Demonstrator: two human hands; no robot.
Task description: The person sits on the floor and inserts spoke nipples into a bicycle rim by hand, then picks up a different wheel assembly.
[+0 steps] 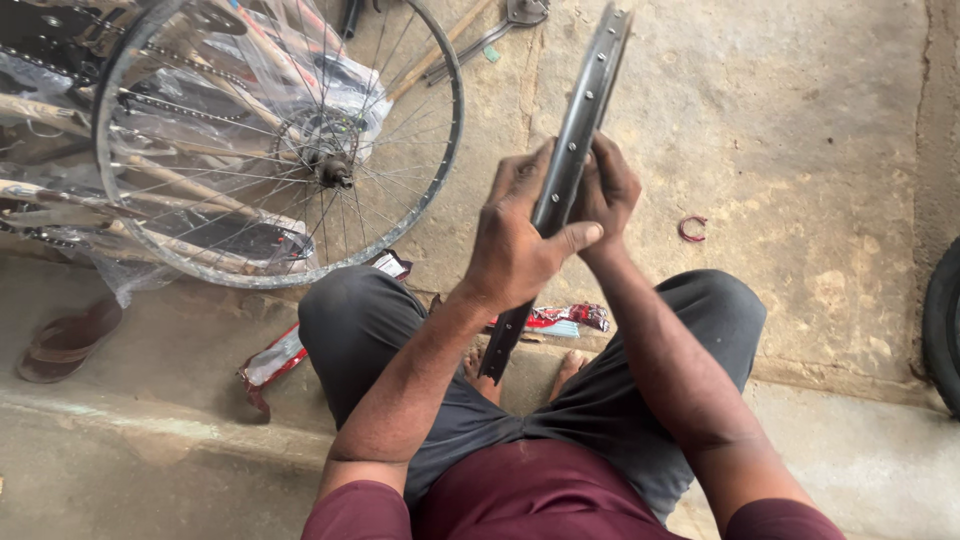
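I hold a bare dark metal wheel rim (pixel 592 80) edge-on in front of me; it runs from the top of the view down between my knees. My left hand (pixel 515 235) grips the rim from the left, thumb across it. My right hand (pixel 605 190) clasps it from the right, fingers curled on its edge. The rim's lower end (pixel 497 358) sits near my bare feet.
A spoked bicycle wheel (pixel 280 140) leans on plastic-wrapped bike parts at the upper left. A sandal (pixel 65 340) lies at the left. Red wrappers (pixel 272 362) lie on the concrete by my knees. A small red ring (pixel 691 229) lies to the right, a black tyre (pixel 942 325) at the right edge.
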